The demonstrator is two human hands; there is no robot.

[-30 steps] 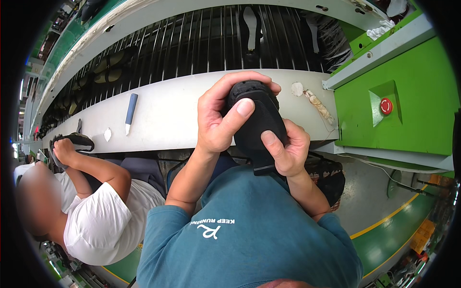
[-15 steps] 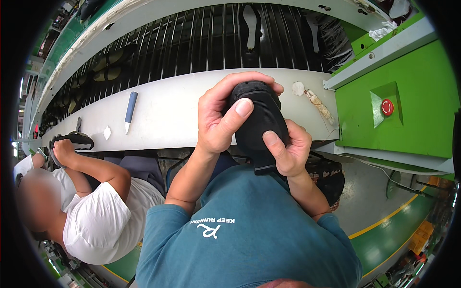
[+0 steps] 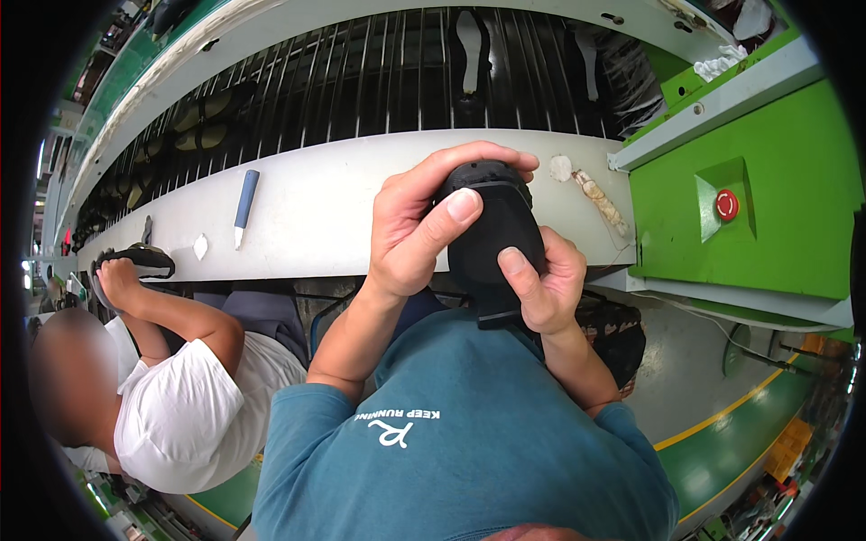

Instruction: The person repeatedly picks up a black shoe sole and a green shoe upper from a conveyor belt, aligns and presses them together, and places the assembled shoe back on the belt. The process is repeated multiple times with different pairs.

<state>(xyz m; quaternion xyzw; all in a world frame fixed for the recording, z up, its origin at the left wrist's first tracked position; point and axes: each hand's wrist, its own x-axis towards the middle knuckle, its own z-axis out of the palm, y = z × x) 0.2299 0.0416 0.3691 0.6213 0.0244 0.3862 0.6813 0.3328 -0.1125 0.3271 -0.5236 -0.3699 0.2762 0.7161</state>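
I am holding a black shoe part (image 3: 494,230) in the middle of the frame, just above my teal shirt (image 3: 460,433). My right hand (image 3: 544,284) is gripping it from the lower right, thumb pressing on its smooth dark face. My left hand (image 3: 419,225) is wrapping around it from the left, fingers curling over its top edge and thumb lying across the front. A black flat tab is sticking out beneath the part, between my wrists.

At the lower left, a co-worker in a white shirt (image 3: 180,406) is sitting beside me, one arm reaching toward the far left edge, where a dark sandal-like piece (image 3: 135,260) is lying.

Behind my hands, a grey bench (image 3: 316,212) is running across the frame, with a blue-handled pen tool (image 3: 245,196) lying on it at the left and some pale scraps (image 3: 595,194) at the right. Beyond it, a black slatted conveyor (image 3: 379,77) is carrying shoe soles (image 3: 470,41). At the right, a green machine housing (image 3: 767,216) is showing a red button (image 3: 727,205).
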